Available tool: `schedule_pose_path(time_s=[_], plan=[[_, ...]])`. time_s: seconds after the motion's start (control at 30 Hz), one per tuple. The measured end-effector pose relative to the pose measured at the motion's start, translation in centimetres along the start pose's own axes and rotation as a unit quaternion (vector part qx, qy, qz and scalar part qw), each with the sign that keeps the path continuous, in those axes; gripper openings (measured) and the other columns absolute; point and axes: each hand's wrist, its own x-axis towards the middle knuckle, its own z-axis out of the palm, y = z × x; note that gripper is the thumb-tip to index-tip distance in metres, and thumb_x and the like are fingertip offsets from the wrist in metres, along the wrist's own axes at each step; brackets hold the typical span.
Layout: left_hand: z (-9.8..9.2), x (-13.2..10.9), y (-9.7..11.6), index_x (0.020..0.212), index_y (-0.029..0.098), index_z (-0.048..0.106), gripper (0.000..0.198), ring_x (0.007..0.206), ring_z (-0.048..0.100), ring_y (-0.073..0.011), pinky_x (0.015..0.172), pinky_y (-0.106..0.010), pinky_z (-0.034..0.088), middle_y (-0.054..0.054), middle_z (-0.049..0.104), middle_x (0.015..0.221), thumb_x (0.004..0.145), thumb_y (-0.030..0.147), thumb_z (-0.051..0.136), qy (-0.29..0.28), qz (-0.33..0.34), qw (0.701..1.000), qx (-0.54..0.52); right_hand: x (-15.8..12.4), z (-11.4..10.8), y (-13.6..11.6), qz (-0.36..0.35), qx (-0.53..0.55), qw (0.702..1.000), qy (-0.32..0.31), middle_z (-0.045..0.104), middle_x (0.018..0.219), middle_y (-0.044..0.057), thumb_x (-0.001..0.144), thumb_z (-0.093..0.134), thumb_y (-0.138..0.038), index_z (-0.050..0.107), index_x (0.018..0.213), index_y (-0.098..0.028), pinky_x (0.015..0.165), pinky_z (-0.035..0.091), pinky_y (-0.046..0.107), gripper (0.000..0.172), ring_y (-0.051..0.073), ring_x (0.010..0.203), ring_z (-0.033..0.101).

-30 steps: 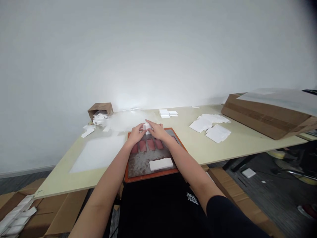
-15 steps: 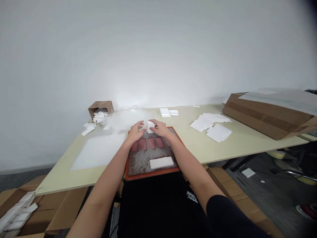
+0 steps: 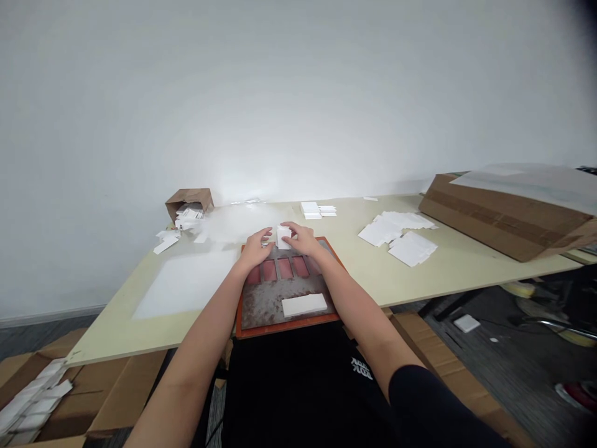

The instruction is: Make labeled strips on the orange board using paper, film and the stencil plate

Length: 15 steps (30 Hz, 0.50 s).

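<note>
My right hand grips a small white stack of cards between thumb and fingers, above the far edge of a dark metal plate. Just left of the stack, my left hand has its fingers curved and apart, holding nothing visible. The plate lies on an orange board and has a row of several reddish rectangular recesses. Nearer to me on the plate rests a white strip-like stack.
White card piles lie to the right, beside a large cardboard box. Small white stacks stand near the wall. A small open box with white pieces is at the back left. An open carton sits below the table, left.
The white stack in my right hand has turned and tilted slightly. Both hands stay in nearly the same place.
</note>
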Motion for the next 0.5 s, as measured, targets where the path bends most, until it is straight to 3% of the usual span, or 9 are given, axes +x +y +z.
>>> schedule_pose_path(time_s=[0.23, 0.5], plan=[[-0.07, -0.13, 0.12, 0.127, 0.018, 0.057, 0.039, 0.102, 0.064, -0.0218, 0.087, -0.044, 0.056, -0.01, 0.062, 0.122, 0.092, 0.035, 0.062, -0.002, 0.009, 1.0, 0.01, 0.04, -0.1, 0.21, -0.002, 0.021, 1.0, 0.01, 0.07, 0.113, 0.0, 0.085, 0.062, -0.036, 0.05, 0.136, -0.032, 0.101, 0.038, 0.042, 0.053, 0.02, 0.1, 0.066], [-0.02, -0.16, -0.01, 0.125, 0.017, 0.058, 0.037, 0.101, 0.064, -0.0212, 0.086, -0.043, 0.056, -0.009, 0.063, 0.12, 0.093, 0.036, 0.061, -0.006, 0.014, 1.0, 0.013, 0.02, 0.23, 0.37, 0.0, 0.019, 1.0, 0.002, 0.072, 0.108, -0.001, 0.082, 0.066, -0.034, 0.056, 0.129, -0.031, 0.099, 0.039, 0.042, 0.049, 0.019, 0.096, 0.066]])
